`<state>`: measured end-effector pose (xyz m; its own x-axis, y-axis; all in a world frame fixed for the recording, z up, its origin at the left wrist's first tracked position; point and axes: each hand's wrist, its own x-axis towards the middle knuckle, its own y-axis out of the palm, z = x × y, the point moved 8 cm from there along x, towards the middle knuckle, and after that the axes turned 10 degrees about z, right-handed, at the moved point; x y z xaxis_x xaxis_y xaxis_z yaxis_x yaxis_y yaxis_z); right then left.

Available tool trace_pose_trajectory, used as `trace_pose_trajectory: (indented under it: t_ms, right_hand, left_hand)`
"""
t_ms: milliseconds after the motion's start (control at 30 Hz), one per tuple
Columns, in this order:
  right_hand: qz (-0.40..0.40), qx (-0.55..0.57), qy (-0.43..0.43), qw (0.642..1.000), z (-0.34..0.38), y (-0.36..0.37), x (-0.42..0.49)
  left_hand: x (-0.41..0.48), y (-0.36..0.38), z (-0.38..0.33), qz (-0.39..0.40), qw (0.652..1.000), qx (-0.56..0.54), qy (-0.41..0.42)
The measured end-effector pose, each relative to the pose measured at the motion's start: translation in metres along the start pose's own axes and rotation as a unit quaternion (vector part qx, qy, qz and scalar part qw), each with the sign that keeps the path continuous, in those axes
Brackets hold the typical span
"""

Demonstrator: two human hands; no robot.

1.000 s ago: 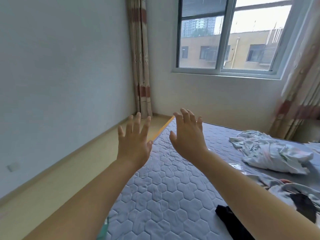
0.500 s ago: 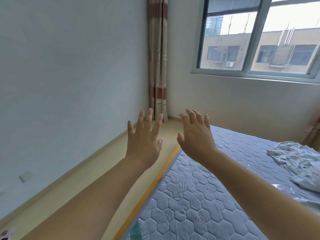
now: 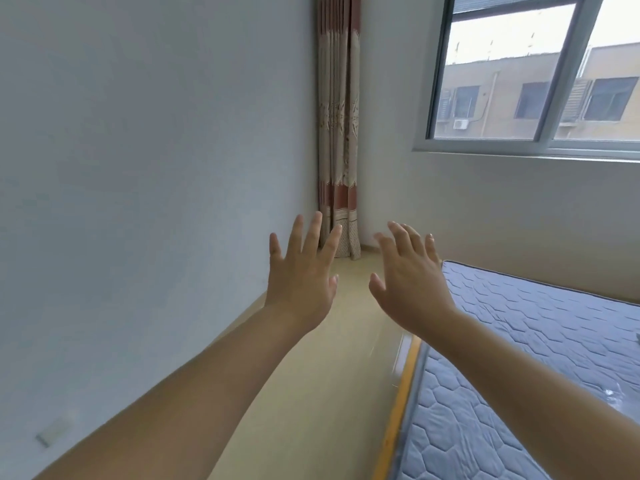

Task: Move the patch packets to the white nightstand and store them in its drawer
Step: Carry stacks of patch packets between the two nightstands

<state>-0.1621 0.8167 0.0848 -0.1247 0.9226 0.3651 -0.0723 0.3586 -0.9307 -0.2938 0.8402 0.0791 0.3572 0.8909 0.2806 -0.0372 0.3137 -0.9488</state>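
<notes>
Both my arms reach forward, palms facing away. My left hand is open with fingers spread, held in the air over the floor strip. My right hand is open too, fingers apart, near the left edge of the mattress. Neither hand holds anything. No patch packets and no white nightstand show in this view.
A pale wall runs along the left. A narrow beige floor strip lies between wall and mattress. A striped curtain hangs in the corner. A window sits at the upper right. A wall socket is low on the left.
The view has swung to the left: the crumpled bedding and dark clothes on the mattress have left the frame, and more wall and floor show. Both hands stay open and raised.
</notes>
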Motion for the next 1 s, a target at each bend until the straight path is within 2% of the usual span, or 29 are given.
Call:
trace_pose_trajectory:
  t_ms: [333,567,733,1000]
  right_hand:
    - [-0.020,-0.024,0.123,0.992,0.089,0.111,0.193]
    - [-0.014,-0.071,0.127,0.989,0.148,0.151,0.327]
    - [-0.025,-0.107,0.139,0.984,0.145,0.150,0.377]
    - [-0.037,-0.131,0.199,0.970,0.062,0.182,0.438]
  left_hand:
    - [0.156,0.098,0.198,0.006,0.994,-0.032,0.102]
    - [0.247,0.141,0.307,-0.002,0.987,-0.063,0.150]
    - [0.302,0.148,0.313,-0.011,0.976,-0.107,0.188]
    - [0.421,0.204,0.269,0.010,0.958,-0.155,0.242]
